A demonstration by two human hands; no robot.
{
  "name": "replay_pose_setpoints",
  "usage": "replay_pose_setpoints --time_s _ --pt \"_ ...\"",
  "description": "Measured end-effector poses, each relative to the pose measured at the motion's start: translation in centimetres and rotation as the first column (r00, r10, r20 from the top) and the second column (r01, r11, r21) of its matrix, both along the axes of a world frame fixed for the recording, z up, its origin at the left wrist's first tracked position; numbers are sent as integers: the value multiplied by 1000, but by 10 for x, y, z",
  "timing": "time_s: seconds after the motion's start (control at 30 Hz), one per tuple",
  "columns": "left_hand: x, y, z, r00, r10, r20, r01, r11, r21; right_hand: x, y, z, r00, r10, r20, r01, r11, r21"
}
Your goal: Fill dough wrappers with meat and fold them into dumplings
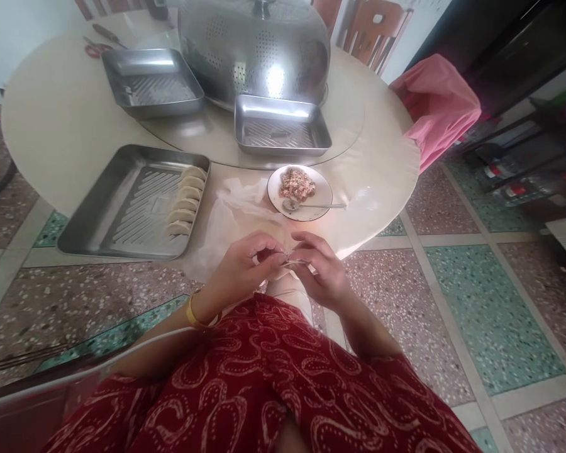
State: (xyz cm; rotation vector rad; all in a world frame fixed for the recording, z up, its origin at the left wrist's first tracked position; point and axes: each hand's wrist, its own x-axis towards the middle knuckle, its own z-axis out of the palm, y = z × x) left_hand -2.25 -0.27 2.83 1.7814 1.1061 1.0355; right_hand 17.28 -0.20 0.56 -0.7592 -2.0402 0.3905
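My left hand and my right hand meet in front of my body at the table's near edge. Fingertips and thumbs of both are pinched together, touching each other. A thin pale edge shows between them, but the fingers hide most of it and I cannot make out what it is. Just beyond lies a white plate with minced filling and a metal spoon. Left of my hands is a crumpled clear plastic bag. Several folded dumplings line the right side of a large metal tray.
Two smaller metal trays stand farther back, before a big perforated metal lid. Red-handled scissors and a knife lie at the back left. A pink cloth hangs at the right. A white cable crosses by my left arm.
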Motion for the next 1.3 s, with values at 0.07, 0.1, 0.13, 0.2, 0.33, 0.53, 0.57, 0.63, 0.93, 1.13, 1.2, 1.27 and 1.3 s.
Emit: replay_pose_setpoints --time_s 0.07,0.1,0.13,0.2,0.33,0.53,0.57,0.63,0.93,1.13,1.2,1.27,1.3 --pt "-1 -1 0 1000 -10 22 10 1000 -2 -1 0 1 1000 -9 3 9 1000 7" --pt "-2 -1 -1 999 -15 30 15 1000 1 -1 0 2 1000 -13 6 13 1000 5" --pt "-2 -1 0 999 -21 36 21 1000 3 -1 0 2 1000 -18 10 18 1000 0" --pt "-2 -2 0 998 -31 49 31 999 9 -2 0 3 1000 -25 15 25 1000 -2" --pt "-4 -2 -2 995 -69 74 66 997 45 -2 -1 4 999 -35 13 35 999 -1" --pt "-4 -4 -4 992 -110 54 101 984 150 -5 -2 5 999 -43 13 43 999 16" --pt "-3 -6 -3 996 -84 25 78 979 189 -6 -2 4 1000 -30 3 30 999 19" --pt "-1 -9 -2 999 0 -40 12 955 296 -7 -1 4 1000 -7 -22 8 1000 15" --pt "-4 -16 -12 979 154 -131 -94 920 380 -9 -1 3 998 -29 -48 31 999 32" --pt "-1 -19 -12 958 245 -148 -132 838 529 -12 0 3 997 -64 -47 66 997 36" --pt "0 -21 -13 948 270 -170 -134 822 554 -13 0 4 996 -75 -49 77 996 36" --pt "0 -21 -15 938 296 -178 -147 809 570 -13 0 4 995 -88 -43 90 995 35" --pt "-1 -21 -16 934 307 -182 -150 802 578 -13 0 4 995 -94 -38 95 995 33"
